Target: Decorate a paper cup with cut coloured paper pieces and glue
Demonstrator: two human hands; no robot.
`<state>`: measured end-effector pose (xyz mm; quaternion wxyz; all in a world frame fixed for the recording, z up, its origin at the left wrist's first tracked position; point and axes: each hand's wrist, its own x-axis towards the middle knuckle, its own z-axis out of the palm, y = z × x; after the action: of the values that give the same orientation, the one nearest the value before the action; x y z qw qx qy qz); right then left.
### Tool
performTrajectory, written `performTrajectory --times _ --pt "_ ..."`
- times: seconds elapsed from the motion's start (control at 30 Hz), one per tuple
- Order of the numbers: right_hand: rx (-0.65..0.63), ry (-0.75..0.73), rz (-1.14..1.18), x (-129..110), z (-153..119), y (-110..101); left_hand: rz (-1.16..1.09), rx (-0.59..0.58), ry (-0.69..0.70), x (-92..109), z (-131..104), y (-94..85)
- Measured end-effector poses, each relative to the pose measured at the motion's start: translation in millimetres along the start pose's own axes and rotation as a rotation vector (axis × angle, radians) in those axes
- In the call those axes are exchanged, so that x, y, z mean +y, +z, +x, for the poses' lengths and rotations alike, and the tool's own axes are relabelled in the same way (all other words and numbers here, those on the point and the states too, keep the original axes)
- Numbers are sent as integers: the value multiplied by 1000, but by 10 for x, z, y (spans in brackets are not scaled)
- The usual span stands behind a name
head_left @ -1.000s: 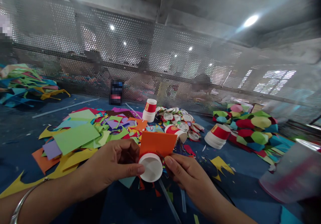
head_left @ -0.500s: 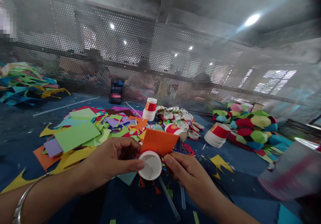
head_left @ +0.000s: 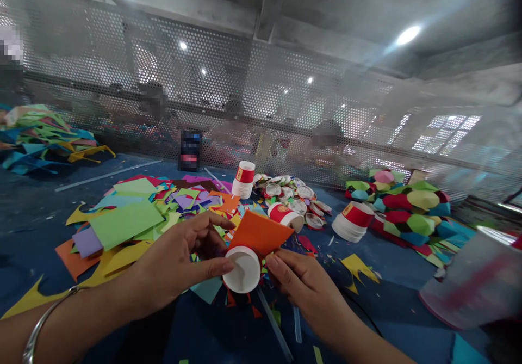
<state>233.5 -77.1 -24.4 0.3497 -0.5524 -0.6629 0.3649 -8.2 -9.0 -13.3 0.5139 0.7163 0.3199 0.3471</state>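
Observation:
A paper cup [head_left: 242, 270] points its white open mouth toward me, low in the centre of the view. My left hand [head_left: 193, 255] grips the cup's left side, thumb on the rim and the fingers curved behind it. An orange paper sheet [head_left: 259, 234] stands against the far side of the cup, tilted to the right. My right hand [head_left: 299, 274] is closed at the sheet's lower right corner, thumb against the fingers, close to the cup's right side.
Coloured paper pieces [head_left: 126, 217] spread at the left. Stacked red and white cups [head_left: 354, 221], a pile of round discs [head_left: 297, 191], a phone [head_left: 190, 150] and coloured paper shapes [head_left: 420, 211] lie farther back. A translucent container [head_left: 468, 277] stands at the right; clear sticks [head_left: 275, 323] lie in front.
The orange sheet has turned clockwise, its right corner reaching farther right. The cup has shifted slightly left, and my left fingers have lifted a little.

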Motion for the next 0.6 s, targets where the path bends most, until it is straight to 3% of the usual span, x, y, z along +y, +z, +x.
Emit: performTrajectory --times 0.33,0.6 --pt "26 -46 -84 -19 24 1 203 80 80 67 -41 -9" --pt "18 -61 -102 -16 2 0 192 82 80 116 -38 -4"
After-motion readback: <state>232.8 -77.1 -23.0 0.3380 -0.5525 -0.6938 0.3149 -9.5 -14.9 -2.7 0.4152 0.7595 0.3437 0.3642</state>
